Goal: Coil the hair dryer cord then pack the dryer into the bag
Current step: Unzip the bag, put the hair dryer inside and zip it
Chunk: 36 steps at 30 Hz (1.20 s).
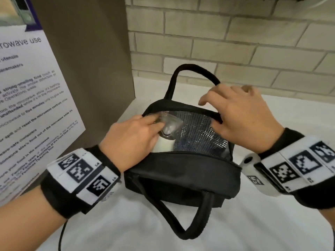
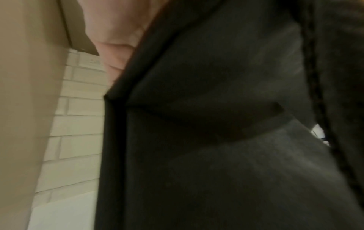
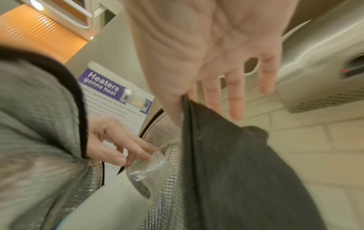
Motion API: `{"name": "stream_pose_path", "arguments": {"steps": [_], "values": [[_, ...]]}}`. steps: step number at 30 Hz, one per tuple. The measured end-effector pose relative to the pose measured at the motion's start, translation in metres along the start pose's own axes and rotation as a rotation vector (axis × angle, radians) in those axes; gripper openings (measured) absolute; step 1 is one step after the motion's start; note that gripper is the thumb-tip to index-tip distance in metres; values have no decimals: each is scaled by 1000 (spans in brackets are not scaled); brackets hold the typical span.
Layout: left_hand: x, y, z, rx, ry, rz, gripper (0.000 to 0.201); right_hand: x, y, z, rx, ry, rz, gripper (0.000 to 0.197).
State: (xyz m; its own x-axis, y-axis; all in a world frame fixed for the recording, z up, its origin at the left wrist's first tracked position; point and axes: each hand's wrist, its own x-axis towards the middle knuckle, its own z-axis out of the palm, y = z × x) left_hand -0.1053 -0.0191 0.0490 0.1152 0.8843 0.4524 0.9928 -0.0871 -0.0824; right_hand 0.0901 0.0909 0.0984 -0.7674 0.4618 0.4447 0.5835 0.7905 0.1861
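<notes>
A black bag with silver lining stands unzipped on the white table. A white hair dryer with a clear nozzle sits nose-up in the bag's left side. My left hand lies over the nozzle, fingers fairly straight and pressing on it. In the right wrist view those fingertips touch the clear nozzle. My right hand pinches the bag's far rim with the thumb inside, the other fingers spread. Black bag fabric fills the left wrist view. The cord's coil is hidden.
A brown panel with a microwave-use poster stands close on the left. A brick wall runs behind. The bag's front handle lies on the table. A thin black cable hangs under my left forearm.
</notes>
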Motion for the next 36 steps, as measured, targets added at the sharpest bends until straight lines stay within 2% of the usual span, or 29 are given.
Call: {"name": "stream_pose_path", "arguments": {"steps": [3, 5, 7, 10, 13, 15, 16, 18, 20, 25, 29, 31, 33, 35, 36], "values": [[-1, -2, -3, -35, -31, -45, 21, -35, 19, 2, 126, -296, 314, 52], [2, 0, -5, -68, -101, -138, 25, -57, 25, 9, 233, -397, 407, 47], [4, -1, -4, -74, -155, -212, 37, -69, 29, 17, 398, -382, 398, 37], [6, -5, -11, -124, -225, -286, 60, -75, 33, 24, 571, -266, 429, 30], [7, -17, -16, -529, -280, -407, 64, -81, 35, 25, 703, -163, 476, 27], [5, -22, -20, -807, -237, -464, 65, -89, 32, 24, 873, -76, 539, 24], [4, -21, -20, -899, -199, -481, 61, -94, 29, 23, 981, -51, 571, 31], [3, -20, -15, -1026, -123, -495, 51, -103, 21, 24, 1097, -82, 549, 46], [4, -17, -9, -1106, -40, -492, 39, -108, 12, 26, 1123, -140, 508, 35], [10, -11, -6, -1197, 38, -481, 29, -102, 11, 31, 1175, -286, 487, 35], [9, -12, -7, -1185, 68, -478, 26, -94, 22, 27, 1309, -217, 520, 15], [9, -13, -7, -1179, 96, -497, 24, -91, 20, 29, 1352, -189, 528, 12], [7, -19, -2, -1200, 207, -548, 18, -91, 17, 33, 1371, -174, 531, 13], [-2, -34, 8, -1258, 368, -666, 18, -92, 14, 31, 1352, -145, 549, 14], [-8, -42, 15, -1298, 379, -741, 19, -94, 13, 28, 1333, -112, 554, 16]]}}
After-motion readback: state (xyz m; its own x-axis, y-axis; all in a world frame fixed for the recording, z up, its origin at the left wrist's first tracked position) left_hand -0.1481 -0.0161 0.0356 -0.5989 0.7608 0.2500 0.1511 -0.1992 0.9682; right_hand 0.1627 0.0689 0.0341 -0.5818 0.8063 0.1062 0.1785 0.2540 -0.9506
